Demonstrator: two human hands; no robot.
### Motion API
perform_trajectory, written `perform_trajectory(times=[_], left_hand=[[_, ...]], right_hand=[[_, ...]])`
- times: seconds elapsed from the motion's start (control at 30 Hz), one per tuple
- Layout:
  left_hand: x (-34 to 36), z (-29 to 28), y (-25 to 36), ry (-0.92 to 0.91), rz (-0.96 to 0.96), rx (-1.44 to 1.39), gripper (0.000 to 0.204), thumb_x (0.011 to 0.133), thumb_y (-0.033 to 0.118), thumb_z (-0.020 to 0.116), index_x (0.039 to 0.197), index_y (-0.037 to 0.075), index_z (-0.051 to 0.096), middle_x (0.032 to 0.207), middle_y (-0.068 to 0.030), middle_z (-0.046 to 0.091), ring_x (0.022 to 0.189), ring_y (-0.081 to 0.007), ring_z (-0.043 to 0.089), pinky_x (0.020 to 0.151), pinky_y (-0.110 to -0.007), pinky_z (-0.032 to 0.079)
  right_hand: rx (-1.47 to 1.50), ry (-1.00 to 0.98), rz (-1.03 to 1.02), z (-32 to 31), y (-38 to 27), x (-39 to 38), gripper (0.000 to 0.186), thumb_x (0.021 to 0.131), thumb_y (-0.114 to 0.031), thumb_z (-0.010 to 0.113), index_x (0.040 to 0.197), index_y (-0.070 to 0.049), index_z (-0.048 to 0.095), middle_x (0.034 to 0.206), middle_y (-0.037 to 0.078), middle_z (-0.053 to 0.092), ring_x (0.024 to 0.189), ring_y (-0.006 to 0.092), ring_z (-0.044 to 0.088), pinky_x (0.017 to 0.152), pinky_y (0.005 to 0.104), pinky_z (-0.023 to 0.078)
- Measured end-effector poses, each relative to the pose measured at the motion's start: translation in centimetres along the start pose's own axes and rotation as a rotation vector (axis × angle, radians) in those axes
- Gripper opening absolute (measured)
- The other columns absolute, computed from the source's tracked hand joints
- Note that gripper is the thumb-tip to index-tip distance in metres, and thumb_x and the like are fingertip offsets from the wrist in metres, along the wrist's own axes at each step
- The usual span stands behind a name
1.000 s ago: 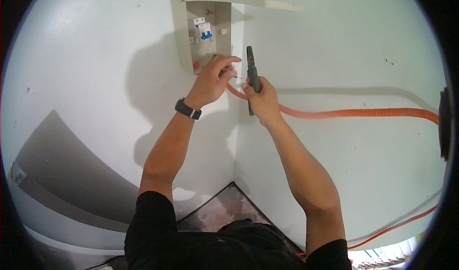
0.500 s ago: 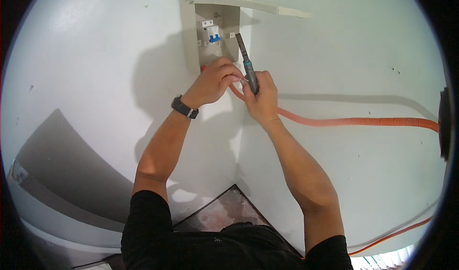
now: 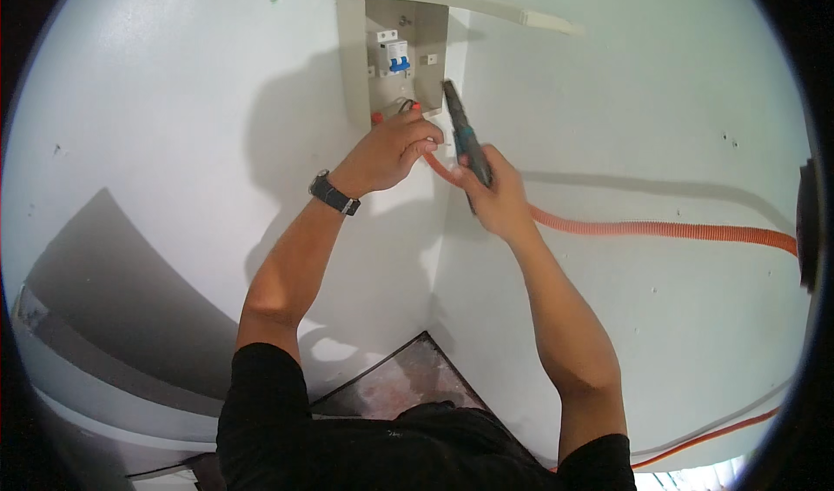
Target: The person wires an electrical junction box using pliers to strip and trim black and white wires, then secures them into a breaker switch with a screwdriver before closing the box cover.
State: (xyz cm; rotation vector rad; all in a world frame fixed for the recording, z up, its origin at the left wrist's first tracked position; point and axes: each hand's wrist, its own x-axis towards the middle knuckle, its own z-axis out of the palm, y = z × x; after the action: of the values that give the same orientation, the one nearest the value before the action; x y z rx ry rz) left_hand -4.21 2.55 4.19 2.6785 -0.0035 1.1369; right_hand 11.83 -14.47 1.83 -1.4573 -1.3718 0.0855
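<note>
My left hand [image 3: 393, 150], with a black watch on the wrist, is closed in a pinch just below the open breaker box [image 3: 354, 65]. A thin wire's pale end shows at its fingertips. Behind the knuckles, a dark wire [image 3: 405, 103] and a red one [image 3: 416, 106] show at the box's lower opening. My right hand [image 3: 499, 191] is wrapped round a long dark grey hand tool [image 3: 474, 154] with teal trim, its kind unclear. The tool points up beside the box, apart from the left fingers. Inside the box sits a white circuit breaker [image 3: 397, 56] with blue levers.
The box lid [image 3: 512, 9] is swung up and juts out to the right. An orange corrugated conduit [image 3: 660, 229] runs behind my right hand along the right wall. Another orange line [image 3: 717, 427] lies low at right. Walls meet in a corner above the floor [image 3: 408, 378].
My right hand has moved right and slightly down with the tool, away from my left fingers. The left hand stays near the same place. The view has shifted slightly.
</note>
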Motion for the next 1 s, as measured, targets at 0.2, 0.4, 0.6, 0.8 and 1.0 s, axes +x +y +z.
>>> perform_trajectory(times=[0.2, 0.4, 0.6, 0.8, 1.0], left_hand=[[-0.9, -1.1, -0.9, 0.050, -0.072, -0.111, 0.011, 0.103, 0.011, 0.058, 0.106, 0.006, 0.067, 0.104, -0.0067, 0.063, 0.097, -0.0245, 0.060, 0.089, -0.036, 0.048], [-0.5, -1.1, -1.2, -0.042, -0.093, -0.287, 0.011, 0.103, 0.007, 0.057, 0.106, 0.004, 0.067, 0.102, -0.0057, 0.061, 0.098, -0.0211, 0.059, 0.092, -0.035, 0.047], [-0.3, -0.5, -0.3, -0.068, -0.099, -0.289, 0.010, 0.102, 0.006, 0.057, 0.105, 0.003, 0.066, 0.100, -0.0054, 0.061, 0.098, -0.0197, 0.058, 0.090, -0.034, 0.047], [-0.3, -0.4, -0.6, -0.086, -0.070, -0.272, 0.010, 0.103, 0.007, 0.057, 0.104, 0.002, 0.066, 0.103, -0.0055, 0.063, 0.099, -0.0195, 0.059, 0.089, -0.034, 0.048], [-0.4, -0.8, -0.4, -0.072, -0.086, -0.312, 0.011, 0.104, 0.008, 0.056, 0.107, 0.003, 0.065, 0.103, -0.0054, 0.063, 0.099, -0.0193, 0.060, 0.091, -0.034, 0.048]], right_hand=[[-0.049, -0.187, 0.181, -4.2, 0.0, -6.3, 0.031, 0.095, -0.025, 0.075, 0.113, -0.005, 0.058, 0.088, 0.010, 0.066, 0.088, 0.0254, 0.067, 0.079, 0.0381, 0.049], [-0.984, 0.094, -0.365, -4.3, -0.6, -7.4, 0.034, 0.083, -0.025, 0.081, 0.107, -0.010, 0.062, 0.105, 0.010, 0.061, 0.130, 0.0392, 0.049, 0.105, 0.0603, 0.033], [-1.075, 0.121, -0.459, -4.9, -0.5, -6.3, 0.033, 0.084, -0.025, 0.081, 0.111, -0.014, 0.066, 0.103, 0.008, 0.060, 0.127, 0.0366, 0.052, 0.104, 0.0595, 0.035], [-1.090, 0.171, -0.512, -4.4, -0.2, -5.5, 0.034, 0.083, -0.029, 0.081, 0.110, -0.014, 0.067, 0.094, 0.005, 0.061, 0.120, 0.0332, 0.054, 0.099, 0.0555, 0.038], [-1.063, 0.167, -0.568, -4.8, 0.6, -5.1, 0.036, 0.080, -0.031, 0.083, 0.107, -0.012, 0.069, 0.087, 0.003, 0.063, 0.106, 0.0282, 0.057, 0.089, 0.0473, 0.042]])
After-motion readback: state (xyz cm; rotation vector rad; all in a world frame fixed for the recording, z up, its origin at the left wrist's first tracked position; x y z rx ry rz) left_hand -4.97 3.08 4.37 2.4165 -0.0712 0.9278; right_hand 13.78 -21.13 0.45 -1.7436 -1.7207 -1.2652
